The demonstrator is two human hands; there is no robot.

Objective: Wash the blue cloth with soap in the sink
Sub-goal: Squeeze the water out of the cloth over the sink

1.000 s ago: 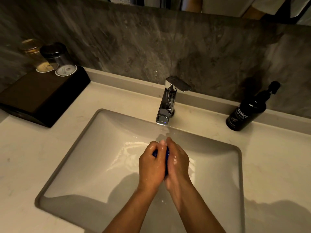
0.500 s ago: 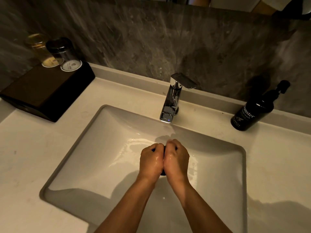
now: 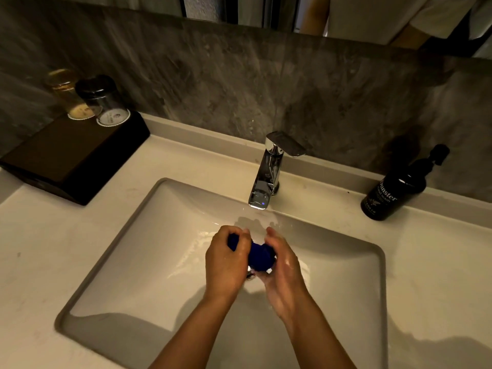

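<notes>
The blue cloth [image 3: 261, 255] is bunched into a wet ball over the middle of the white sink [image 3: 149, 262]. My left hand [image 3: 226, 262] is closed around the cloth's left end, fingers curled over it. My right hand [image 3: 285, 265] cups the cloth's right side from below, fingers partly spread and wet. Both hands are below the chrome faucet [image 3: 269, 171]. A black pump bottle of hand wash [image 3: 394, 193] stands on the counter at the right of the faucet.
A dark wooden tray [image 3: 72, 158] sits on the counter at the back left, with two upturned glasses [image 3: 103, 102] on it. A grey stone backsplash runs behind the sink. The drain shows just under the cloth.
My hands were pressed tightly together around the cloth; now they have parted a little, and more of the blue cloth shows between them.
</notes>
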